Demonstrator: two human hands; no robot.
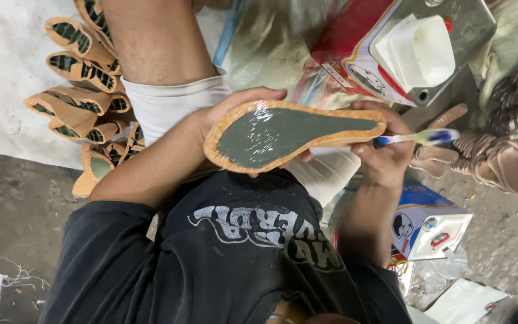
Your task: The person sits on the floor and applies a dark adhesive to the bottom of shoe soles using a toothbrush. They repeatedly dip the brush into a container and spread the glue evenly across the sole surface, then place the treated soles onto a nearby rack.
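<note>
- While the person sits on the floor point(19, 210), the left hand point(223, 117) is curled under the wide end of a shoe sole point(283, 135) — fingers over its far edge, thumb side beneath — and holds it up above the lap.
- The shoe sole lies nearly flat, tan at the rim, its upper face dark grey-green and glossy with a wet coat; the broad end points to the left hand, the narrow end to the right.
- The right hand point(385, 153) is closed around a toothbrush point(418, 138) with a blue and white handle, which sticks out past the fingers away from the sole; the same hand touches the sole's narrow end. The brush head is hidden, so I cannot tell whether it meets the sole.
- Beyond the left arm, on a pale sheet point(7, 66) over the floor, a row of finished soles point(82, 102) lies overlapping, tan with dark patches.
- Beyond the right hand stands a red and white tin can point(355, 48), lying at a tilt, with a white plastic tub point(421, 51) resting on its grey top.
- Near the right elbow — lower on the floor — sits a blue and white tin can point(430, 222) with a red cap.
- A heap of brown sole pieces point(499, 150) rests at the right edge of view, well apart from the coated soles.
</note>
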